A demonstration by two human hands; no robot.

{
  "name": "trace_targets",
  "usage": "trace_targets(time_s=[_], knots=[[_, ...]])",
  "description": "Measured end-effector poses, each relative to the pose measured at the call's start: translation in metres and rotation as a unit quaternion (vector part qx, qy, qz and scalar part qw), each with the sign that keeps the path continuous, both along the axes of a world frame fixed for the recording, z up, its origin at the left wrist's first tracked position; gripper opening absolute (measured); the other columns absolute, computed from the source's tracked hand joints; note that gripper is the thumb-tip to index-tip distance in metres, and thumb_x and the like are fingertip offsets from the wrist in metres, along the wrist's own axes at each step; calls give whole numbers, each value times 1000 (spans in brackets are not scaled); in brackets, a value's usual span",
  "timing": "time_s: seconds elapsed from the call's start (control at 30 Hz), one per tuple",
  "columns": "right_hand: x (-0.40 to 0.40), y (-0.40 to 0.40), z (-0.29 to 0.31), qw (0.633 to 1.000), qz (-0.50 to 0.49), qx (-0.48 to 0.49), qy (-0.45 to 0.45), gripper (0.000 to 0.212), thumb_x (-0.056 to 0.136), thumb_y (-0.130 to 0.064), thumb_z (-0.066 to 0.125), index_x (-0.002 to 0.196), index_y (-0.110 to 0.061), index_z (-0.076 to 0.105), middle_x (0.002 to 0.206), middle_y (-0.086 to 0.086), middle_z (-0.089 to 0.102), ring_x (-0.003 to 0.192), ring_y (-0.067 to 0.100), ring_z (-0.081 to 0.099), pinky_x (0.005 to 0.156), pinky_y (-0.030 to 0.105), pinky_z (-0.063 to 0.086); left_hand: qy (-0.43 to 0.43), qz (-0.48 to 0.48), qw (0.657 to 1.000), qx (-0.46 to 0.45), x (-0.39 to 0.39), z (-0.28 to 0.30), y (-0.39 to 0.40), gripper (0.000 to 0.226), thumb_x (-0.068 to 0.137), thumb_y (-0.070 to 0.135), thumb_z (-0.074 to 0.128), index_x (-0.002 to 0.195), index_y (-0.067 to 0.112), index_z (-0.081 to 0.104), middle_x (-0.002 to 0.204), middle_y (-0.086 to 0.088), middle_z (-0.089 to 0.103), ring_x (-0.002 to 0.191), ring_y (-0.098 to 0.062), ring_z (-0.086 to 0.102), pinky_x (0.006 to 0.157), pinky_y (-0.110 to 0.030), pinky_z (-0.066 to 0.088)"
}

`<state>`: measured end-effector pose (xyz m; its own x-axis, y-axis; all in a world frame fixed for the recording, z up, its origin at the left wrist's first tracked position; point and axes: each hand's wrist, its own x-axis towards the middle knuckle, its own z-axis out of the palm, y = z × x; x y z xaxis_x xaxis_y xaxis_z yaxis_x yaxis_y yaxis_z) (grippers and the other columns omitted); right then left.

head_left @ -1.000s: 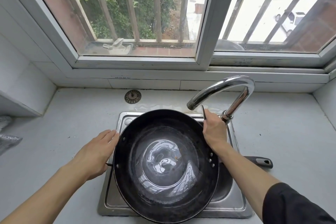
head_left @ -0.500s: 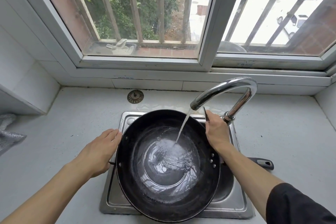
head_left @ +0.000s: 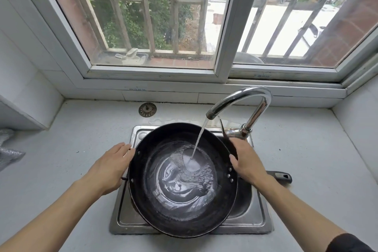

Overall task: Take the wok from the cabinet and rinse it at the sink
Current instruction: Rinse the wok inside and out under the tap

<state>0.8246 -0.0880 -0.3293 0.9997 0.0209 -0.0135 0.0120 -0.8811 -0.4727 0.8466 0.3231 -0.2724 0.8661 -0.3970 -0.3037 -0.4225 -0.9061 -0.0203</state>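
A large black wok (head_left: 163,210) sits over the steel sink (head_left: 245,225). Water pools and swirls in its bottom. A thin stream falls into it from the spout of the chrome faucet (head_left: 255,96). My left hand (head_left: 111,166) lies on the wok's left rim, over a small side handle that is mostly hidden. On the right rim my right hand (head_left: 245,161) grips with the thumb over the edge, just below the faucet lever (head_left: 222,127). The end of the wok's long black handle (head_left: 281,176) shows behind my right wrist.
A round metal sink strainer (head_left: 147,109) lies on the grey counter behind the sink. A grey cloth (head_left: 8,149) sits at the far left edge. The window sill (head_left: 184,88) and tiled walls close off the back and both sides.
Water started running from the faucet into the wok. My right hand came off the faucet lever and down onto the wok's right rim. My left hand stayed at the left rim.
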Motion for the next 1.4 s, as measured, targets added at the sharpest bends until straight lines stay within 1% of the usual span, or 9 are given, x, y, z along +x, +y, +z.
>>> trace_targets(time_s=[0.1, 0.17, 0.23, 0.3, 0.43, 0.57, 0.87, 1.23, 1.4], knots=[[-28, -9, 1, 998, -1, -34, 50, 46, 87, -12, 58, 132, -16, 51, 129, 2, 57, 120, 21, 49, 106, 33, 38, -28, -40, 999, -6, -5, -6, 4, 81, 55, 3, 78, 131, 10, 52, 134, -8, 57, 124, -31, 51, 88, -35, 55], [-44, -12, 4, 996, -4, -58, 70, 36, 84, -9, 57, 120, -15, 58, 118, 4, 62, 111, 25, 55, 97, 35, 43, -50, -42, 998, -13, -8, -8, 6, 79, 42, 0, 82, 118, 9, 61, 116, -7, 65, 107, -30, 61, 73, -34, 59], [-55, -14, 5, 992, 8, -84, 96, 23, 79, -10, 57, 95, -26, 56, 98, -3, 63, 95, 24, 57, 81, 32, 46, -48, -36, 998, -20, -10, -5, 5, 77, 47, 0, 79, 120, 12, 59, 120, -4, 62, 112, -29, 57, 74, -33, 59], [-61, -15, 3, 988, 16, -91, 122, 22, 75, -13, 58, 84, -30, 48, 90, -8, 61, 88, 20, 56, 75, 30, 44, -47, -23, 998, -24, -10, -3, 6, 77, 51, 1, 77, 124, 14, 57, 124, -3, 60, 116, -27, 53, 77, -33, 58], [-67, -15, -8, 988, 21, -113, 106, 40, 74, -15, 64, 112, -24, 57, 111, -5, 58, 107, 22, 54, 91, 31, 43, -54, -18, 998, -15, -11, 11, -2, 73, 70, 6, 69, 138, 18, 44, 140, -1, 48, 130, -23, 41, 91, -29, 48], [-62, -9, -15, 987, 26, -132, 86, 56, 75, -13, 64, 129, -19, 54, 115, 1, 59, 109, 26, 54, 93, 34, 46, -37, -20, 999, 27, -8, 13, -10, 77, 80, 11, 63, 147, 21, 27, 146, 3, 37, 134, -19, 32, 96, -24, 40], [-57, -10, -30, 993, 3, -93, 75, 49, 75, 2, 57, 116, -24, 51, 99, -1, 55, 92, 23, 52, 80, 35, 47, -7, -31, 999, 35, 6, 3, -8, 76, 75, 15, 66, 141, 22, 30, 139, 7, 41, 130, -17, 34, 94, -23, 42], [-51, -15, -50, 995, -1, -102, -10, 51, 62, 9, 68, 106, -15, 58, 81, 4, 55, 72, 27, 52, 60, 42, 48, -32, -43, 999, 8, 6, -13, -3, 86, 66, 13, 72, 144, 14, 35, 142, 1, 44, 130, -23, 38, 93, -27, 45], [-53, -23, -50, 995, 23, -92, -3, 59, 62, 7, 70, 114, -17, 57, 87, 3, 56, 76, 26, 53, 64, 41, 50, -50, -38, 998, 12, 2, -15, 4, 93, 44, 12, 85, 131, 10, 51, 128, -5, 59, 119, -28, 52, 70, -31, 56]])
